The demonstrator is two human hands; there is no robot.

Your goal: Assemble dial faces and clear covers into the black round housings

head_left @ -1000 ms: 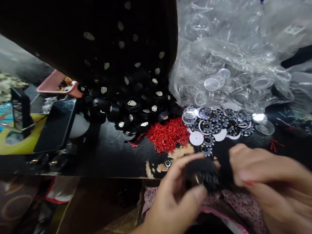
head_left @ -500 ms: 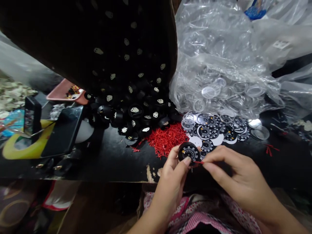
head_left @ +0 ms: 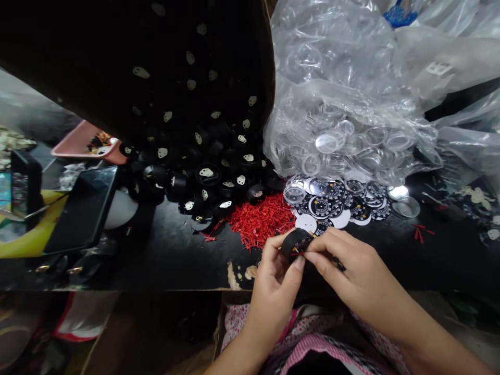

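My left hand [head_left: 275, 265] is closed round a round black dial housing [head_left: 294, 240], tilted so its side wall faces up and its printed face is turned toward me. My right hand [head_left: 344, 260] meets it from the right, thumb and forefinger pinched on a thin red pointer [head_left: 299, 253] held against the dial face. Just beyond my hands lies a heap of red pointers [head_left: 261, 221]. Right of that heap, printed black dial discs [head_left: 322, 205] are spread with some white backs up. Many black housings [head_left: 207, 174] with pale tabs spill toward the heap.
A clear bag of transparent round covers [head_left: 367, 140] stands behind the discs. To the left are a phone [head_left: 84, 208], a yellow tape roll [head_left: 31, 245] and a pink tray [head_left: 74, 143]. A few red pointers [head_left: 421, 233] lie apart at right. The table's front edge runs close below my hands.
My left hand has tilted the dial housing so its face is now seen edge-on. My right hand has come in closer, bringing the red pointer to the dial. The whole view shifted slightly.
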